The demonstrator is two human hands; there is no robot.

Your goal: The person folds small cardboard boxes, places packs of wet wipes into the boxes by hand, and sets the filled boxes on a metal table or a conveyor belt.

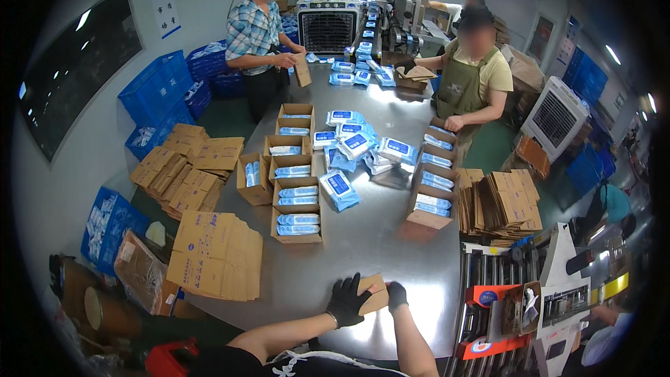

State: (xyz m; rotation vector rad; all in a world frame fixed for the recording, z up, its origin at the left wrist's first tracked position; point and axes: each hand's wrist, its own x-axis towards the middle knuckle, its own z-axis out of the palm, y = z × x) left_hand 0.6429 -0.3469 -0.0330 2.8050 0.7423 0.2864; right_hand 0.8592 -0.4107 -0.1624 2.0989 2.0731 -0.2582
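Observation:
Both my hands wear dark gloves and hold a small brown cardboard box (376, 296) at the near edge of the metal table (363, 251). My left hand (347, 301) grips its left side, thumb lying over the cardboard. On the other side, my right hand (396, 295) is closed round the edge, its fingers partly hidden. Farther off, a loose heap of blue-and-white wipe packs (356, 143) covers the middle of the table. Left of the heap stand open boxes (298, 238) with wipe packs inside, and a row of filled boxes (428, 221) lines the right side.
Flattened cartons (213, 255) are stacked at the left, and more folded cartons (499, 202) at the right. A roller conveyor with a sealing machine (558, 293) stands near right. One co-worker (255, 31) holds a carton at far left; another in an apron (464, 87) touches the right-hand boxes.

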